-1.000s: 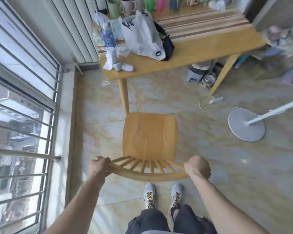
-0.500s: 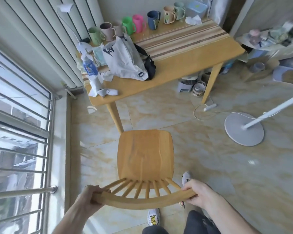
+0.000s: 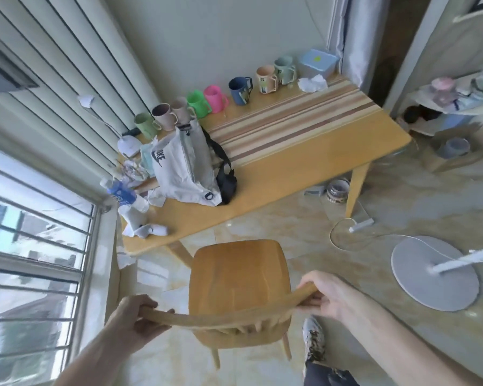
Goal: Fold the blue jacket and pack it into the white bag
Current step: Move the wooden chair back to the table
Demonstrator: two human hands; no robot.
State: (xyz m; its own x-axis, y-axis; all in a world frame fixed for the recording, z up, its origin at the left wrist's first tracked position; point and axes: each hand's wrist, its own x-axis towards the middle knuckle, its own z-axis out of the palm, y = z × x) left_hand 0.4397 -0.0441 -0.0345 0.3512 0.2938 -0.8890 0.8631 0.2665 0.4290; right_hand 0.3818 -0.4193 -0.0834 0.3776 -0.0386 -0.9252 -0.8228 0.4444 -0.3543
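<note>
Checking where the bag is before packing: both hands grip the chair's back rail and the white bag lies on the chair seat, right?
Not quite. In the head view the white bag stands on the table, not the chair seat. Both the left hand and right hand do grip the back rail.

Both hands' grip [image 3: 135,320] — wooden chair [image 3: 237,277], seemingly.

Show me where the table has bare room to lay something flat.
The table is bare along its near edge, from the white bag rightward to the far corner, and across the striped middle. The row of mugs crowds the wall side; the bottle and wrappers clutter the window end.
</note>
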